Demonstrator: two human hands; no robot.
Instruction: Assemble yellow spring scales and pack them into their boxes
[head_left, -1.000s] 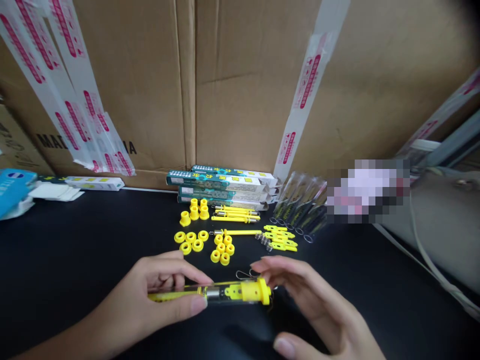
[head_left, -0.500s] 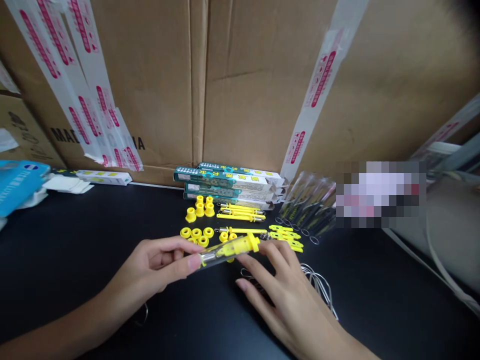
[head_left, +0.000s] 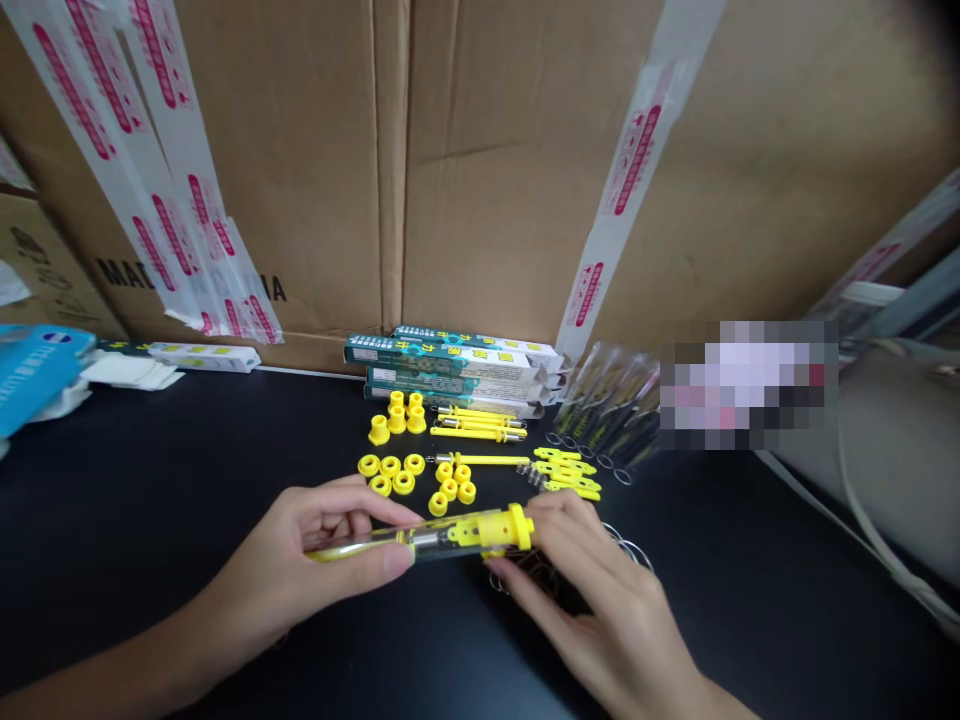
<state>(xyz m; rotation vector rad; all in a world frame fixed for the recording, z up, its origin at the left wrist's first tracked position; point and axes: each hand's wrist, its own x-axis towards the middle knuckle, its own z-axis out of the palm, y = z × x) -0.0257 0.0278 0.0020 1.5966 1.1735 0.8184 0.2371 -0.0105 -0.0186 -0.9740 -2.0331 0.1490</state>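
A clear spring scale tube (head_left: 442, 538) lies nearly level across the middle, with a metal spring and a flat yellow plate inside. My left hand (head_left: 315, 545) is closed round its left part, thumb in front and fingers behind. At the tube's right end sits a flanged yellow cap (head_left: 517, 528). My right hand (head_left: 600, 580) closes on this end, thumb below and fingers at the cap's far side. Just behind are small yellow rings (head_left: 390, 466), yellow collars (head_left: 448, 489), yellow rods with springs (head_left: 480, 461) and flat yellow plates (head_left: 566, 468).
Stacked green-and-white boxes (head_left: 450, 352) stand against a large taped carton (head_left: 315, 150). Yellow flanged caps (head_left: 379, 430) stand before them. Clear tubes with rings (head_left: 607, 400) lean at right. Metal wire hooks (head_left: 634, 550) lie partly behind my right hand. A blue packet (head_left: 45, 365) is at left.
The tube has come lower and turned more level. My right hand has moved from beside the yellow cap onto that end. The collars behind now show more fully.
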